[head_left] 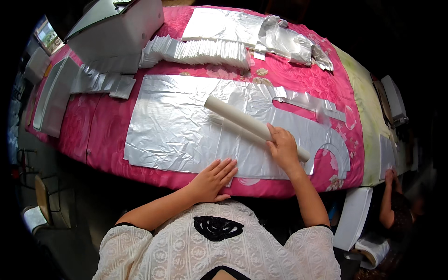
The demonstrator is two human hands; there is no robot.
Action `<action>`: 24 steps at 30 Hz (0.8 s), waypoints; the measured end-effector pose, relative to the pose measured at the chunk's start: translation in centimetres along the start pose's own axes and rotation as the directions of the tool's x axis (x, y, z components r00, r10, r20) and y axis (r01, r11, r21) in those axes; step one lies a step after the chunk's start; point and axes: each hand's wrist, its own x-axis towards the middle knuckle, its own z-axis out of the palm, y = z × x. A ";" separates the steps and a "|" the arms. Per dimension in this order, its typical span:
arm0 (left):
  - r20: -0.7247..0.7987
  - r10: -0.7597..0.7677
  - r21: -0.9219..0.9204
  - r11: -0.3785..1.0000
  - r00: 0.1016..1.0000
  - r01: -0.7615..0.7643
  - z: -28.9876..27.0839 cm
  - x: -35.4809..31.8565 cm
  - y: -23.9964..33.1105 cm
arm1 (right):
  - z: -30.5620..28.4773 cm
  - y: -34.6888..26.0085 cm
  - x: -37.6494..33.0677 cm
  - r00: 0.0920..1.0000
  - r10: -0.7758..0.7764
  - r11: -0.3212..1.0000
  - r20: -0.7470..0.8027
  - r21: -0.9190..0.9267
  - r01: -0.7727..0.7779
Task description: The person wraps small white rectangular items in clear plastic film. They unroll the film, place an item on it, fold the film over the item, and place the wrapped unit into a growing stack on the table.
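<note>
Here, the left hand (213, 179) lies flat with fingers spread on the crinkled silver foil sheet (186, 126) at six o'clock while the right hand (282, 148) curls over the long white cardboard tube (242, 122), which, pushed unevenly, could crease or tear the thin foil.

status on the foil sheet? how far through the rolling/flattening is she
Done: a stack of white pieces and crumpled foil offcuts already sit at the table's far side. In hand: the right hand presses a white roller on the large foil sheet, while the left hand holds down its near edge. Left: the sheet is wrinkled over most of its left half.
</note>
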 end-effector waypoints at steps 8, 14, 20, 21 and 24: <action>0.011 -0.060 0.066 0.996 0.998 0.059 0.7 -0.4 1.7 | 3.5 -4.4 2.9 0.959 -0.280 0.955 0.045 0.113 0.273; -0.009 -0.044 0.092 0.995 0.999 0.044 0.7 -0.3 1.7 | 4.8 -1.2 10.3 0.987 -0.150 0.989 -0.061 0.011 0.151; -0.194 -0.058 -0.098 0.994 0.979 0.039 1.2 -1.2 1.4 | 4.3 -3.1 6.7 0.939 -0.342 0.915 -0.024 0.218 0.339; -0.189 -0.056 -0.122 0.992 0.980 0.033 1.1 -1.4 1.2 | 4.1 -3.9 4.8 0.932 -0.360 0.880 0.052 0.351 0.320; -0.260 -0.032 -0.184 0.983 0.965 -0.016 0.7 -1.8 0.8 | 4.1 -5.2 0.4 0.881 -0.445 0.848 0.160 0.390 0.358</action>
